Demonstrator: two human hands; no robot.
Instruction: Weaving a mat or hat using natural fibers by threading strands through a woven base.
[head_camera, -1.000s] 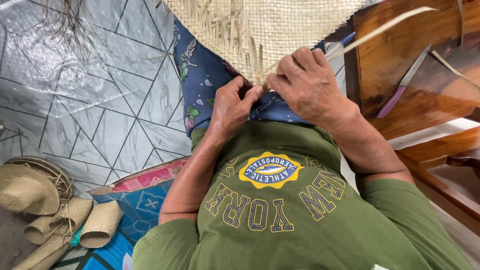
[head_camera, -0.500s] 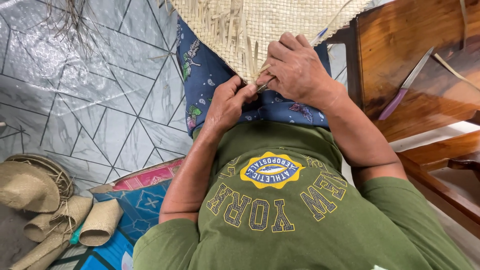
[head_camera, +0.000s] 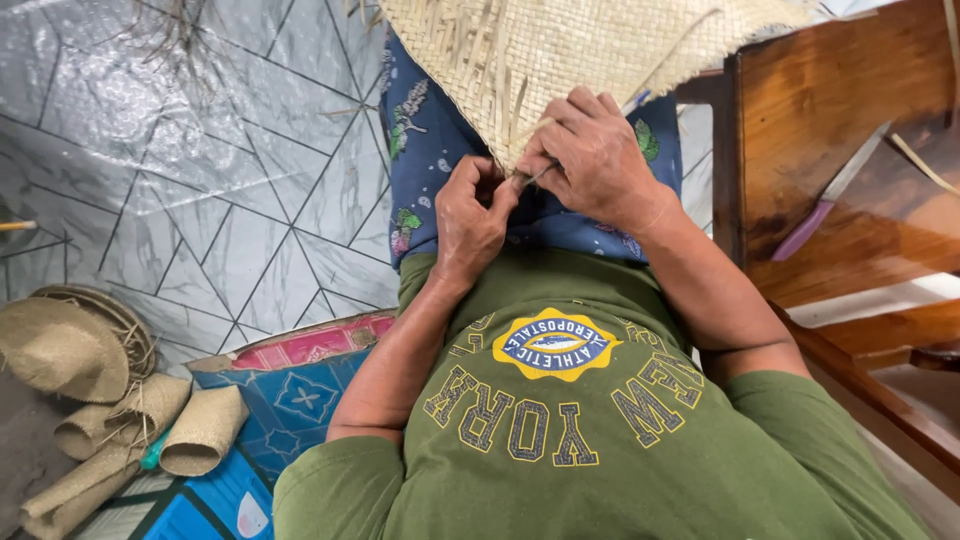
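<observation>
A pale woven straw mat (head_camera: 560, 50) hangs over my lap, its loose-stranded corner pointing down toward me. My left hand (head_camera: 472, 215) pinches a straw strand at that corner, fingers curled tight. My right hand (head_camera: 590, 160) grips the same corner from the right, thumb pressed against the strand between both hands. Both hands touch each other over my blue flowered skirt (head_camera: 430, 150). I wear a green shirt with a round printed badge (head_camera: 560, 420).
A wooden bench (head_camera: 850, 150) stands at right with a purple-handled knife (head_camera: 825, 210) lying on it. Rolled woven pieces and a straw hat (head_camera: 60, 350) lie at lower left. A red and blue patterned cushion (head_camera: 300, 380) sits by my left arm on the grey tiled floor (head_camera: 200, 200).
My two hands have drawn closer together at the mat's corner and shifted slightly down; the right hand now closes over the strand beside the left thumb.
</observation>
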